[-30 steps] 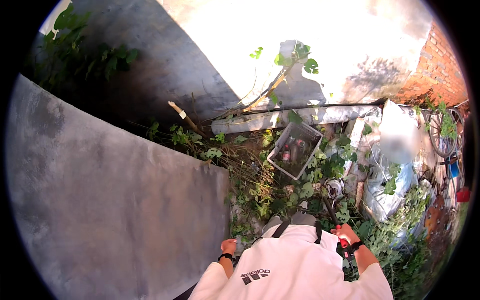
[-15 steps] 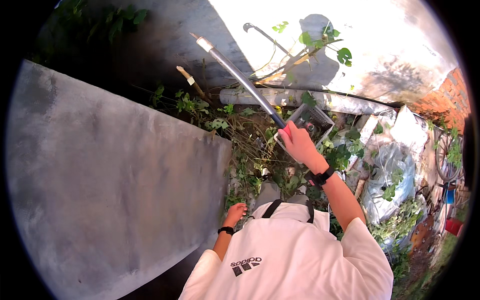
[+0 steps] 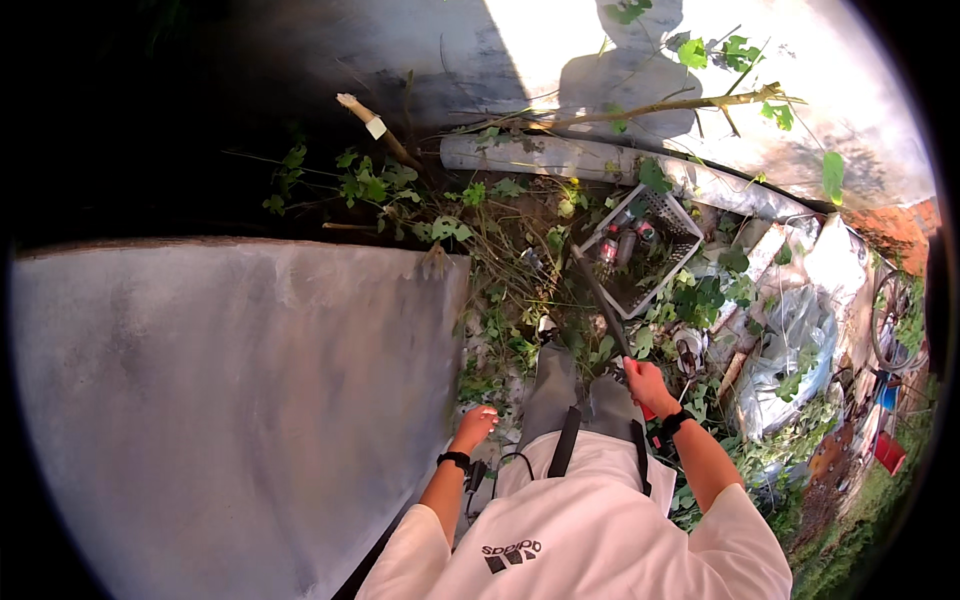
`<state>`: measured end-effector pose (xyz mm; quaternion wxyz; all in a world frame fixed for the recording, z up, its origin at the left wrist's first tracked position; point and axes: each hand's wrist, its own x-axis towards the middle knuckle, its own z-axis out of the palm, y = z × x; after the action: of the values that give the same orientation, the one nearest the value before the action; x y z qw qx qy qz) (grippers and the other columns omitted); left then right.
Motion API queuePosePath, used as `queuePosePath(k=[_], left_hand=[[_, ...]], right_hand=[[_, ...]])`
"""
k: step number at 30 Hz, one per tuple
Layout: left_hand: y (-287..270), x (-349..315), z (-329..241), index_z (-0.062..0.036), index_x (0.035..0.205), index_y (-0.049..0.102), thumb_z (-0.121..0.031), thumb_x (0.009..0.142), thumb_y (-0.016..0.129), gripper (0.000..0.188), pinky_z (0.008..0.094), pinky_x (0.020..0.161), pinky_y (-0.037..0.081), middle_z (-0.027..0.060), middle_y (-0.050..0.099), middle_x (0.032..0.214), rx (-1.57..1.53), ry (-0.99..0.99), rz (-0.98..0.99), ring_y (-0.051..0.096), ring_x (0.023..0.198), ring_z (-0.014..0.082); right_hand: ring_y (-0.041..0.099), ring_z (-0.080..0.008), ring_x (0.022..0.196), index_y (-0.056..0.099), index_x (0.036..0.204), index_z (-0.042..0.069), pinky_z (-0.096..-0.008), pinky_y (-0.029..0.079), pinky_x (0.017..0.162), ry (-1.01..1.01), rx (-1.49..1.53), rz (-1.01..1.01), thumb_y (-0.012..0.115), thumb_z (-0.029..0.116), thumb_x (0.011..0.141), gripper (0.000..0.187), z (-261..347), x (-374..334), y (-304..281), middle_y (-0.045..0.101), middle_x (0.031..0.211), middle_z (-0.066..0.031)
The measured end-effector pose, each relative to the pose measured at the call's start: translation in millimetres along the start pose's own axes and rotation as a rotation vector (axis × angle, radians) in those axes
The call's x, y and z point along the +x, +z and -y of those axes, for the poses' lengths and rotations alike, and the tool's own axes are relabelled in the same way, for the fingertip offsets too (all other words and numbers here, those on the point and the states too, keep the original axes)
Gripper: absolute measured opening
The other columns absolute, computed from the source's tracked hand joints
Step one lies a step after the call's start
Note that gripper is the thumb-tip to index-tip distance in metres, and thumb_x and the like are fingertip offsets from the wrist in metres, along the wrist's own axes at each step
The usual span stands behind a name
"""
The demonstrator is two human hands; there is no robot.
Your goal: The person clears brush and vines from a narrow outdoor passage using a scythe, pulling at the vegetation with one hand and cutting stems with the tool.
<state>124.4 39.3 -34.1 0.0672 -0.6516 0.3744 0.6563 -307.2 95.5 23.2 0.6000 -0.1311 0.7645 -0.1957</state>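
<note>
My right hand (image 3: 650, 388) is wrapped around the red grip of a long, narrow red-handled hook blade (image 3: 605, 308). The dark shaft slants up and left from my fist, beside the near-left edge of a grey perforated crate (image 3: 663, 285). Bottles and cans (image 3: 610, 247) lie inside the crate. My left hand (image 3: 473, 428) hangs by my left side near the grey slab, its fingers curled in with nothing visible in them.
A big grey slab (image 3: 240, 370) fills the left. A pale pipe (image 3: 540, 157) runs along the wall, with a cut branch (image 3: 680, 104) above it and a cut stump (image 3: 375, 127) at its left. Vines tangle around my feet; plastic sheeting (image 3: 790, 350) lies right.
My right hand has swung the hook blade down from high over the pipe to low beside the crate, closer to my body. The cut branch at the wall has shifted right. My left hand stays nearly in place.
</note>
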Motion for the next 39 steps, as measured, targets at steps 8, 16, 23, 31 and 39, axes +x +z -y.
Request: queuePosePath(k=[8, 16, 23, 31, 39], left_hand=[[-14, -11, -86, -0.0030, 0.115, 0.061, -0.010, 0.099, 0.049, 0.021, 0.0287, 0.074, 0.052, 0.0070, 0.071, 0.102, -0.075, 0.160, -0.011, 0.064, 0.083, 0.0140], [-37, -46, 37, -0.0041, 0.115, 0.062, -0.014, 0.098, 0.052, 0.023, 0.0287, 0.074, 0.052, 0.0086, 0.071, 0.102, 0.029, -0.076, -0.039, 0.067, 0.086, 0.0153], [-16, -19, 21, -0.0027, 0.114, 0.063, -0.014, 0.097, 0.051, 0.023, 0.0283, 0.071, 0.052, 0.0097, 0.071, 0.100, 0.013, 0.080, -0.064, 0.067, 0.082, 0.0154], [32, -30, -31, 0.0007, 0.115, 0.059, -0.008, 0.098, 0.049, 0.022, 0.0294, 0.076, 0.053, 0.0124, 0.069, 0.104, -0.352, 0.201, -0.051, 0.065, 0.084, 0.0160], [50, -34, 57, -0.0022, 0.109, 0.066, -0.014, 0.095, 0.052, 0.023, 0.0270, 0.066, 0.053, 0.0107, 0.073, 0.094, -0.150, 0.056, -0.209, 0.069, 0.078, 0.0167]], right_hand=[[0.051, -0.0180, 0.044, 0.051, 0.076, 0.001, -0.0333, 0.043, 0.041, 0.136, 0.407, 0.190, 0.052, 0.047, 0.099, 0.051, 39, 174, 168, 0.053, 0.061, -0.0082], [0.035, -0.0081, 0.043, 0.042, 0.075, 0.011, -0.0239, 0.032, 0.039, 0.484, 0.644, 0.592, 0.045, 0.045, 0.103, 0.045, 66, 159, 214, 0.040, 0.057, 0.0012], [0.039, -0.0084, 0.047, 0.045, 0.082, 0.010, -0.0236, 0.034, 0.042, 0.185, 0.823, 0.660, 0.046, 0.036, 0.105, 0.035, 165, 90, 182, 0.044, 0.064, 0.0016], [0.040, -0.0075, 0.051, 0.047, 0.089, 0.012, -0.0191, 0.036, 0.041, 0.402, 0.729, 0.541, 0.047, 0.034, 0.105, 0.027, 182, 74, 190, 0.044, 0.068, 0.0015], [0.039, -0.0062, 0.050, 0.045, 0.091, 0.011, -0.0185, 0.035, 0.039, 0.355, 0.611, 0.562, 0.056, 0.024, 0.101, 0.020, 194, 95, 169, 0.045, 0.069, 0.0013]])
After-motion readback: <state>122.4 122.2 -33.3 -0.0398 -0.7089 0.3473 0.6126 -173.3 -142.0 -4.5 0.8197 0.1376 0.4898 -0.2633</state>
